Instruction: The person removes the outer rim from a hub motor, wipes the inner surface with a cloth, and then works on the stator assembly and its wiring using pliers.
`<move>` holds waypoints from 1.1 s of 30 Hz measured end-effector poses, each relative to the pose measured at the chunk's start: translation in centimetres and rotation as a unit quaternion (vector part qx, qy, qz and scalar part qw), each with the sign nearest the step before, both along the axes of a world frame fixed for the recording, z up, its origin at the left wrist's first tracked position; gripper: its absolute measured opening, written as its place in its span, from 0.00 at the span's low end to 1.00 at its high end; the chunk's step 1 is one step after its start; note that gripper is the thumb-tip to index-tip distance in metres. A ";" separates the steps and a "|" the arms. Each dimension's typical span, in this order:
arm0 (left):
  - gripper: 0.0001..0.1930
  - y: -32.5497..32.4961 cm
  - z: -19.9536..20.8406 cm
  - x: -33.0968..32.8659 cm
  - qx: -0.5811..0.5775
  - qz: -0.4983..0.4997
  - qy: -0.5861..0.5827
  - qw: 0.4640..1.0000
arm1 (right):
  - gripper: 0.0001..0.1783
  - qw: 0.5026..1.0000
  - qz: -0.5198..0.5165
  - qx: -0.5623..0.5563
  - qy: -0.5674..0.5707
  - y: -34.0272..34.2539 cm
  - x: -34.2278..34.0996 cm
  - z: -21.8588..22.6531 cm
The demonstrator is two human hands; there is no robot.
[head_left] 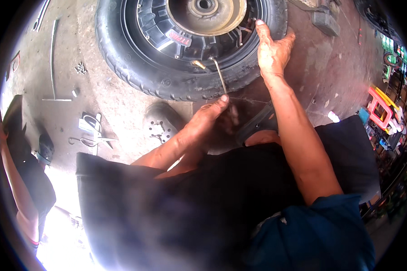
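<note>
A black motor wheel with a brass-coloured hub recess (pixel 205 22) lies flat at the top of the view, its tyre (pixel 163 86) toward me. My left hand (pixel 208 113) is closed on a thin, bent metal hex key (pixel 220 77). The key's upper end meets the black motor cover (pixel 167 36) near its lower edge; the exact contact is too small to tell. Beside it sticks out a brass valve stem (pixel 199 65). My right hand (pixel 274 56) grips the tyre's right side, thumb over the rim and fingers at the outer edge.
On the floor to the left are a long T-shaped bar tool (pixel 54 58), a pile of screws (pixel 80 68) and scissors (pixel 92 141). A grey block (pixel 325 22) sits beyond the wheel. Another person's arm (pixel 18 189) shows far left; tools crowd the right edge.
</note>
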State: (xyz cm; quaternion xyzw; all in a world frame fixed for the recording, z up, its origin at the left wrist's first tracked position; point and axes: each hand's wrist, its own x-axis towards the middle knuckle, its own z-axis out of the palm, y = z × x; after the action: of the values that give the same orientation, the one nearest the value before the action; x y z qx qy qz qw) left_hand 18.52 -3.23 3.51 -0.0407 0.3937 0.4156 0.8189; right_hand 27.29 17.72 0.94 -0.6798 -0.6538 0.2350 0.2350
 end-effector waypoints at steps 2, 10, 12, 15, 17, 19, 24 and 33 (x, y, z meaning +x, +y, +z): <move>0.27 -0.3 -0.6 -0.6 0.016 -0.009 -0.001 1.000 | 0.52 1.000 -0.009 -0.003 0.003 -0.3 -0.8 0.5; 0.24 2.0 4.0 -4.8 -0.170 -0.034 0.020 0.985 | 0.48 0.998 0.020 0.016 0.050 0.2 -0.4 0.7; 0.23 -0.6 1.4 -4.2 -0.075 -0.055 0.041 0.995 | 0.47 0.998 0.018 0.007 0.062 0.2 -0.4 0.7; 0.23 -0.7 1.6 -5.2 -0.086 -0.053 0.036 0.994 | 0.46 0.995 0.015 0.003 0.094 0.1 -0.2 0.4; 0.23 -0.6 2.0 -6.2 -0.088 -0.092 0.070 0.989 | 0.46 0.994 0.023 0.014 0.109 0.1 -0.4 0.3; 0.24 -0.3 2.4 -7.3 -0.089 -0.130 0.106 0.982 | 0.45 0.995 0.020 0.002 0.098 0.2 -0.6 0.7; 0.25 0.3 3.3 -9.4 -0.051 -0.199 0.144 0.968 | 0.44 0.996 0.015 0.024 0.084 0.6 -0.4 0.7; 0.21 -0.6 2.5 -6.3 0.019 -0.027 0.099 0.995 | 0.55 0.999 -0.043 -0.026 -0.012 -0.5 -0.3 0.7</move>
State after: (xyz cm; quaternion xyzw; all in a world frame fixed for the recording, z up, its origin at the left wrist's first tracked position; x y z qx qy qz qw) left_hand 12.19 -3.80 5.98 0.0269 0.4656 0.4024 0.7877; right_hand 27.02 17.19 1.60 -0.7156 -0.6207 0.2334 0.2194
